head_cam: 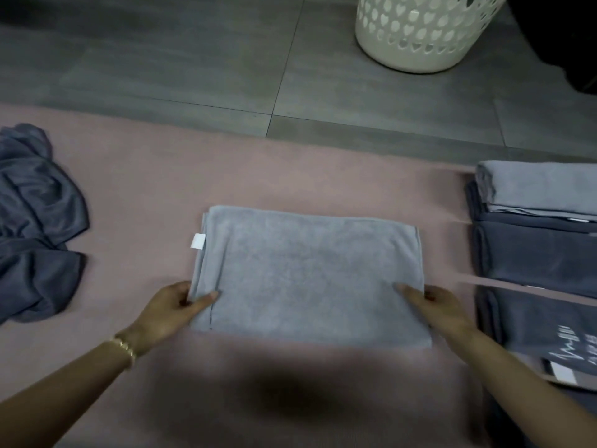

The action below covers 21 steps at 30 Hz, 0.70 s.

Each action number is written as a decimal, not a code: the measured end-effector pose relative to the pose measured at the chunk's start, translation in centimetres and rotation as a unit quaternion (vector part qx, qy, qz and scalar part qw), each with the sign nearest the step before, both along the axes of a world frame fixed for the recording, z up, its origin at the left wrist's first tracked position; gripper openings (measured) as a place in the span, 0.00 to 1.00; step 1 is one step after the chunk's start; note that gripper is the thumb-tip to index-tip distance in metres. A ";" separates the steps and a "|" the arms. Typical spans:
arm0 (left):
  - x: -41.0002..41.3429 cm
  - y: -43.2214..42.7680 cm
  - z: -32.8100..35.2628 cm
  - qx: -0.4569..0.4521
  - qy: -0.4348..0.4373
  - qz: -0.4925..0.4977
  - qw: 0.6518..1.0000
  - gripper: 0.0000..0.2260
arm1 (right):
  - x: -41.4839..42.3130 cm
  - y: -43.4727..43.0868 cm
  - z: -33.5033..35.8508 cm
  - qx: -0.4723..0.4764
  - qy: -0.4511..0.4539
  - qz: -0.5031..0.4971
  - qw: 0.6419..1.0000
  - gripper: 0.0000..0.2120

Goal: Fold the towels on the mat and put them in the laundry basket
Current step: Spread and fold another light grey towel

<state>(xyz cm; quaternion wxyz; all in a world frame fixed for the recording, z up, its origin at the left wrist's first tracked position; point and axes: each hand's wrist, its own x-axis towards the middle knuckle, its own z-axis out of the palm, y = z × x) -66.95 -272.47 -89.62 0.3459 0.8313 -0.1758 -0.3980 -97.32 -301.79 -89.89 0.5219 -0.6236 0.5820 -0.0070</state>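
The laundry basket (429, 37) is cut off by the top edge. The crumpled dark heap (35, 221) runs off the left edge and the folded stack (536, 250) off the right, so their towel counts are unclear.

One pale blue-grey towel (307, 276), plush and folded to a rectangle, lies flat mid-mat (145, 176), with one white tag (198, 241) at its left edge. The left hand (171, 307) and right hand (444, 305) each pinch a near side edge in a closed grip, thumb on top.

The basket is white plastic pierced with heart-shaped holes and stands far right on the grey tiled floor (161, 59).
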 end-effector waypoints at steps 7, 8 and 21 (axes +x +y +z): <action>-4.2 2.3 -2.6 -0.098 -0.132 0.134 0.977 0.12 | -1.8 4.0 -1.1 -0.127 -0.013 -0.042 0.991 0.23; -4.1 2.6 -3.3 -0.091 -0.145 0.136 0.976 0.09 | -1.7 4.5 -1.1 -0.141 -0.022 -0.062 0.988 0.20; -2.5 1.9 -0.9 -0.150 -0.195 0.129 0.960 0.12 | -1.5 4.8 -1.8 -0.240 -0.043 -0.117 0.963 0.08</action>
